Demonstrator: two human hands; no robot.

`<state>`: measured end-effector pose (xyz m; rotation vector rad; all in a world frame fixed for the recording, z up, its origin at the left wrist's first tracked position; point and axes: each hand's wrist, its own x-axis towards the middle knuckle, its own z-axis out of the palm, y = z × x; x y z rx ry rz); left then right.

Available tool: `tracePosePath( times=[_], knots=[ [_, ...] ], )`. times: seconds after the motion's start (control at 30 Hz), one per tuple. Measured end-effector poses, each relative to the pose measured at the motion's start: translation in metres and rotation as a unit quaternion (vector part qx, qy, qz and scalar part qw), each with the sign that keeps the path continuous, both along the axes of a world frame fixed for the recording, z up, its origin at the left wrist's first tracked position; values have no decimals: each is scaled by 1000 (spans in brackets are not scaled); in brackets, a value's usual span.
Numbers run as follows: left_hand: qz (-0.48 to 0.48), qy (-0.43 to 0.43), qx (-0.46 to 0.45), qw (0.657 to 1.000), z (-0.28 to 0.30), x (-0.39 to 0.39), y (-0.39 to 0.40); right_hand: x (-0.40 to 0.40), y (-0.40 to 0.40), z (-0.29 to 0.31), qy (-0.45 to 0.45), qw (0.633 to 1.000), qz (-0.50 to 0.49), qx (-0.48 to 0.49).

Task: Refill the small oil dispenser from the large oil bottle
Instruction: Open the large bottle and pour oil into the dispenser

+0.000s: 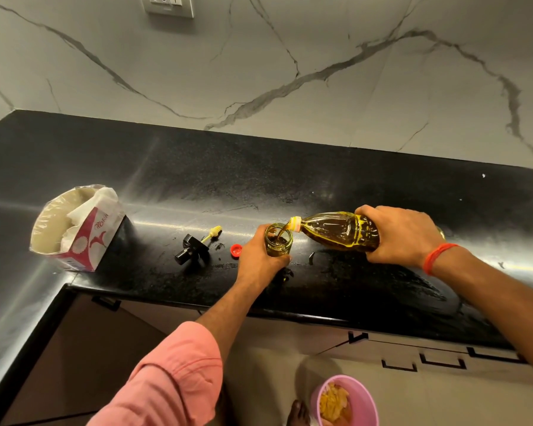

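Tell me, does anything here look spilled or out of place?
Yes. Dark wet smears lie on the black counter near the small jar and beside the black dispenser top, probably oil. The red cap lies loose there too.

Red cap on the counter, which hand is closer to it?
Left. The left hand grips the jar just right of the red cap; the right hand holds the oil bottle much farther right.

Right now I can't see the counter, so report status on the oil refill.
Left hand steadies dispenser jar. Right hand tips oil bottle, oil pouring. Red cap, dispenser lid lie aside.
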<state>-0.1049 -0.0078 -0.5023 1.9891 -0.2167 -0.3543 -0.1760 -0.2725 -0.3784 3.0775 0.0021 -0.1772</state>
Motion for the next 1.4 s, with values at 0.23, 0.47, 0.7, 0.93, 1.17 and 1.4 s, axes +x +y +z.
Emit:
tracePosePath(
  times=[0.23,0.47,0.7,0.93,1.17,1.4],
  knots=[
    [0,3,-5,1000,2,-1,0,-1,-2,1,2,1000,-1,-1],
    [0,0,-6,1000,2,-1,0,-1,-2,-3,-8,1000,-4,-1],
    [-1,-4,-6,1000,1,0,0,-2,-3,-4,-9,1000,-4,-1],
    [-1,1,-3,1000,3,0,0,-2,-3,-2,-5,1000,-5,0],
    [-2,0,0,1000,3,-1,0,-3,-2,2,3,1000,-6,6],
    [1,-3,-1,1000,3,-1,0,-4,1,6,7,1000,-11,5]
  ],
)
